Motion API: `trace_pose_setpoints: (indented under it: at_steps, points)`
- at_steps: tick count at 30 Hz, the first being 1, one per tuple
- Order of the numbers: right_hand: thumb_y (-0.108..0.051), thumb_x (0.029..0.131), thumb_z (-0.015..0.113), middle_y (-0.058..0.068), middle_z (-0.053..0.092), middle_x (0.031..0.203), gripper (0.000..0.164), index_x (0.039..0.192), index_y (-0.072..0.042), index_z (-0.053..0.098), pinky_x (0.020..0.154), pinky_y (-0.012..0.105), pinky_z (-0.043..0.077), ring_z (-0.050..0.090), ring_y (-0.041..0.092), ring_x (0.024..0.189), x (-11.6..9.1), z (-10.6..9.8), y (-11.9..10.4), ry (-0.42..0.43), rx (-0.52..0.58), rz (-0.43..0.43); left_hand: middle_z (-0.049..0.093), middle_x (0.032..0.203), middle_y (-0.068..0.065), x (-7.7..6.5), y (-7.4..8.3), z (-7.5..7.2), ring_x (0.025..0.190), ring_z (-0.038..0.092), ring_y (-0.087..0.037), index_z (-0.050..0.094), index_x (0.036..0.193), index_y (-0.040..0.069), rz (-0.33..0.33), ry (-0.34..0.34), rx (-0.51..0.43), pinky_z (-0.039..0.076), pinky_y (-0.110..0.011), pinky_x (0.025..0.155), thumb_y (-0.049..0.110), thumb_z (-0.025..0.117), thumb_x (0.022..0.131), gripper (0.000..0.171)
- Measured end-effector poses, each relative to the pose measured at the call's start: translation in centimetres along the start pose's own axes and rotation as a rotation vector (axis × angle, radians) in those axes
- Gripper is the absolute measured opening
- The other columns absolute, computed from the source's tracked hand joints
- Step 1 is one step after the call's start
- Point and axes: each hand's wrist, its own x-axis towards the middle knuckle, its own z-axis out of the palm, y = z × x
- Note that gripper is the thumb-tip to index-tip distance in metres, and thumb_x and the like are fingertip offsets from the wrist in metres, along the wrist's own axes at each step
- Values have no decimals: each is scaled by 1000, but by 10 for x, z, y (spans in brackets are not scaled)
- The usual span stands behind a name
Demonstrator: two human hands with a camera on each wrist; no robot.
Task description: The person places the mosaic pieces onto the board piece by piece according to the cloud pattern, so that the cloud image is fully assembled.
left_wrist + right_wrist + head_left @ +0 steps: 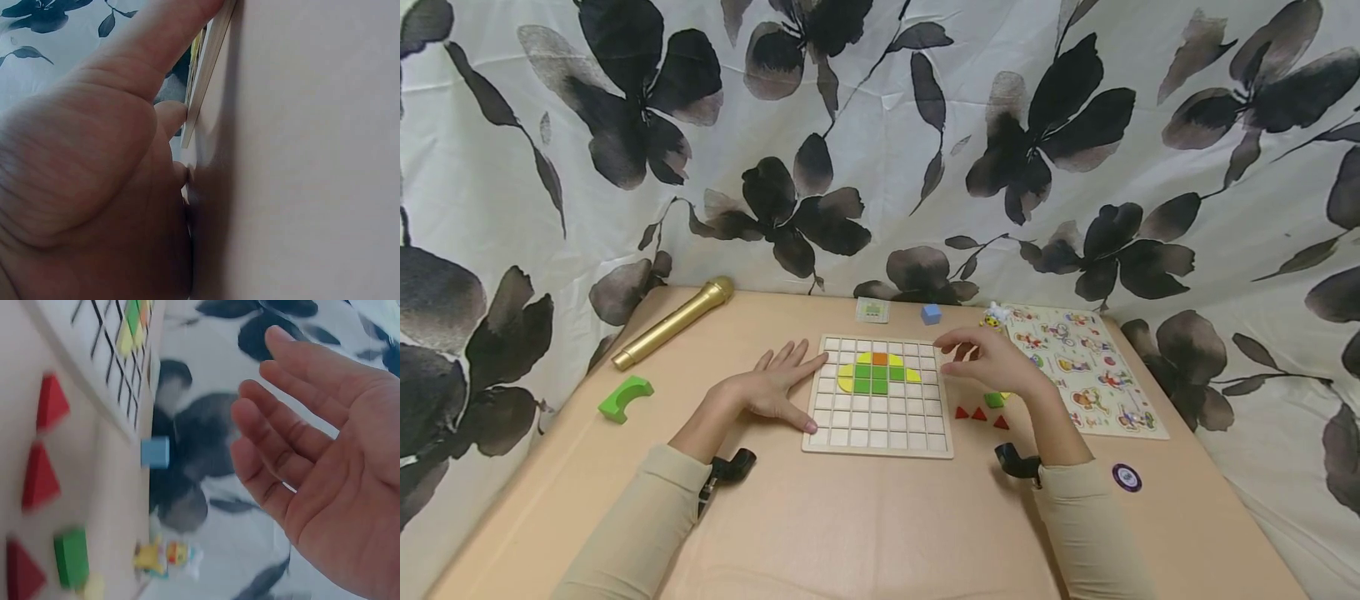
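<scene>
L hand (778, 385) is touching the board (878, 440), fingers spread wide, prob. steadying it; R hand (992, 362) is hovering empty, loosely bent, red triangles (978, 414) lying nr, prob. for reach.

Screened nook: table (865, 533) (floral cloth (895, 167) behind)

Smooth wooden board (880, 418), glossy tube (673, 324), cloth backdrop (887, 183)

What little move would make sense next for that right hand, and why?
Probably lowering the right hand to pinch a red triangle: the hand looks empty, three triangles lie loose beside the board, which has bare squares, and the left hand touches its edge.
</scene>
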Motion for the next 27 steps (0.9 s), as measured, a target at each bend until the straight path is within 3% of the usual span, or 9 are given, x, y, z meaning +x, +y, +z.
trace_pose_setpoints:
  at_steps: [5, 10, 17, 27]
  points:
    - [-10, 92, 78, 13, 73, 114, 33, 124, -9, 74, 80, 34, 55, 64, 21, 95, -16, -17, 21, -44, -79, 92, -11, 174, -23, 0, 0, -1, 160, -14, -44, 12, 169, 21, 1, -1, -1, -8, -67, 126, 67, 84, 73, 129]
    - [-4, 90, 78, 17, 74, 114, 32, 122, -2, 74, 80, 34, 54, 63, 24, 96, -27, -26, 42, -118, -82, 181, -11, 173, -23, 0, 0, -1, 160, -13, -45, 12, 169, 20, 4, 2, -8, -8, -67, 126, 68, 84, 73, 130]
    - [0, 88, 76, 6, 70, 91, 19, 106, -6, 79, 73, 32, 49, 57, 22, 85, -32, -25, 59, -209, -92, 282, -11, 173, -26, -3, 2, -1, 160, -15, -46, 13, 169, 19, 22, 6, -46, -10, -68, 125, 71, 84, 70, 132]
    - [0, 84, 82, 3, 71, 90, 16, 94, -11, 77, 80, 34, 50, 58, 22, 88, -28, -13, 59, -231, -121, 304, -10, 173, -25, -2, 1, -1, 160, -13, -45, 13, 169, 20, 17, 11, -32, -10, -69, 125, 71, 84, 70, 132]
